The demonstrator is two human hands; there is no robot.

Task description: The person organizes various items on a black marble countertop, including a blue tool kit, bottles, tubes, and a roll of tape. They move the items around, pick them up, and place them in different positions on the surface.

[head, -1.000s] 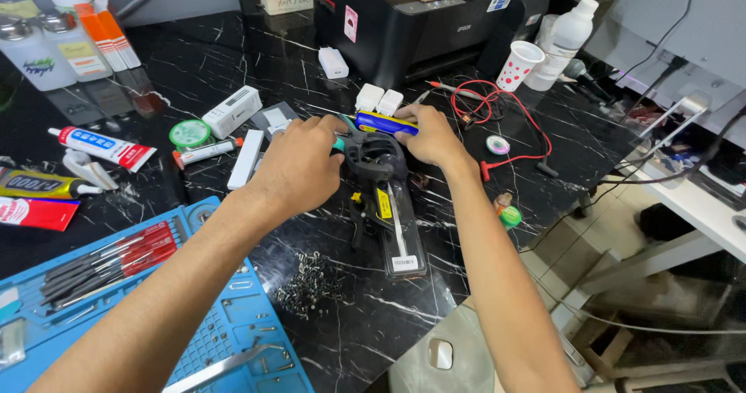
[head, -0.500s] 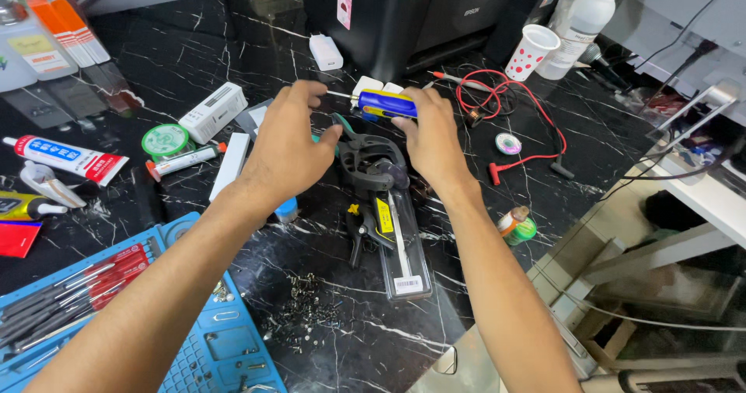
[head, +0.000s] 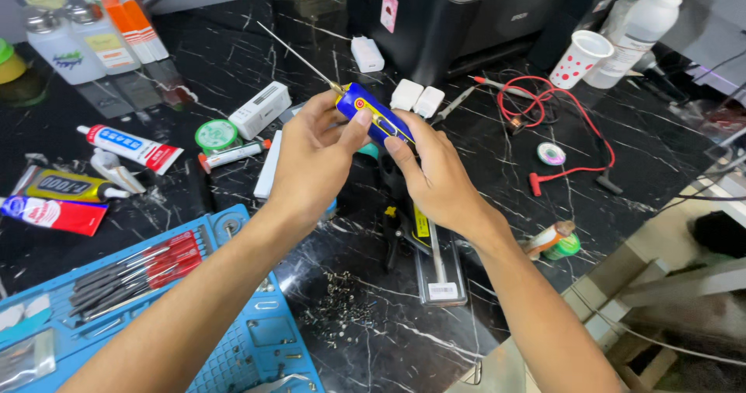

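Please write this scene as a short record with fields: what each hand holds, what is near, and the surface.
left hand: grips the blue and yellow tool near its front end
right hand: holds the same tool at its rear, thumb on the body
tool tip: thin metal shaft, pointing up and left
under hands: black holder, partly hidden
near left: blue tool tray, glue tubes
near right: red cable
surface: black marble table

A black marble-patterned table top with white veins (head: 233,59) carries a blue plastic tool tray (head: 256,346), a heap of tiny dark screws (head: 342,307), three glue tubes at the left (head: 128,146), a green solder reel (head: 217,136), coiled red test leads (head: 559,121), a black printer (head: 474,20), and a white dotted paper cup (head: 579,57).
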